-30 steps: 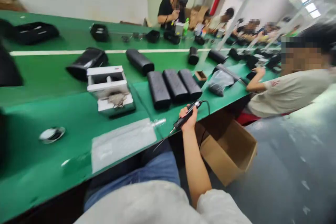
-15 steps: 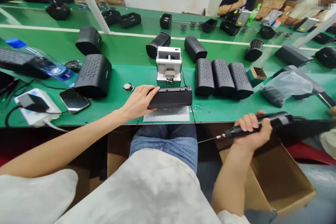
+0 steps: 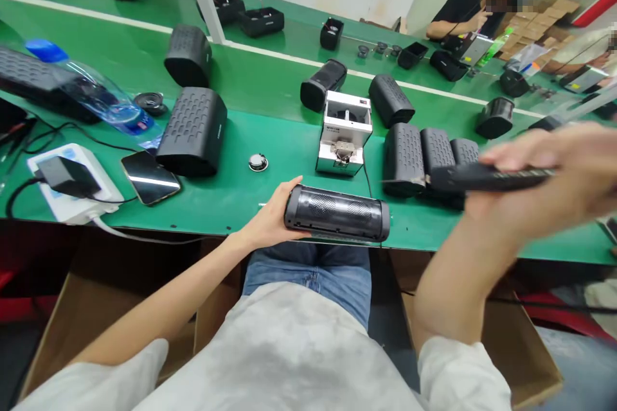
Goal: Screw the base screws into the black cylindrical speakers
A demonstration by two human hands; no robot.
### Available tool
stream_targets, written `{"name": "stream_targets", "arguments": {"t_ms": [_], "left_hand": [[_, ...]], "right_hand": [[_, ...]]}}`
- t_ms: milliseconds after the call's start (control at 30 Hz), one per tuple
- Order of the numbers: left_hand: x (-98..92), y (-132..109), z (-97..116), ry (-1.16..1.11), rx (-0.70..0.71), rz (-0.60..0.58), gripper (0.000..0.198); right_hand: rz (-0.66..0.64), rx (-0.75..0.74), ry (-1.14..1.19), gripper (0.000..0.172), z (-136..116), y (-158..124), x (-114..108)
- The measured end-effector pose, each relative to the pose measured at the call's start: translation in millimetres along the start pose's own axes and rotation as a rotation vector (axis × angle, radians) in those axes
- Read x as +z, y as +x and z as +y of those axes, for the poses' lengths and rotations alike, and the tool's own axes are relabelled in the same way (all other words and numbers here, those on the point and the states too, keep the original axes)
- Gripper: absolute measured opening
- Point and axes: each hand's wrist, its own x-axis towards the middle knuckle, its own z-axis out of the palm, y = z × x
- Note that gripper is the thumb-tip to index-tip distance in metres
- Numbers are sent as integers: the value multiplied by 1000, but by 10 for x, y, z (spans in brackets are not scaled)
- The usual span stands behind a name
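Observation:
My left hand [image 3: 272,215] grips the left end of a black cylindrical speaker [image 3: 337,220] that lies on its side at the near edge of the green table [image 3: 231,189]. My right hand [image 3: 554,176], blurred by motion, is raised at the right and closed round a black electric screwdriver [image 3: 482,176] whose tip points left, above and to the right of the speaker. A white screw feeder box [image 3: 343,133] stands just behind the speaker.
Three black speaker shells [image 3: 429,154] lie right of the feeder; a larger one [image 3: 193,131] stands at left beside a phone [image 3: 150,176], a water bottle [image 3: 91,96] and a power strip [image 3: 72,181]. Cardboard boxes [image 3: 525,347] sit under the table. A person sits at the far side.
My view swung left back to the table centre. My left hand took the speaker and rolled it so its mesh faces up. My right hand lifted the screwdriver from below the table edge to above it.

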Motion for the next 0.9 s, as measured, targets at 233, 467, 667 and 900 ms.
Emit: {"name": "stream_targets", "arguments": {"t_ms": [233,467,667,900], "left_hand": [[125,59,-25,-136,29,8,139],[135,60,-46,-200,14,-49,148],[144,68,-60,-210,32,-44,144],[201,69,-73,-196,84,-3,145]], "right_hand": [[-872,-787,-516,10,1226,622,551],[-860,-892,-510,10,1515,895,608],[-868,-872,-521,11,1494,924,626],[-820,-743,-573,7,1374,304,724]]}}
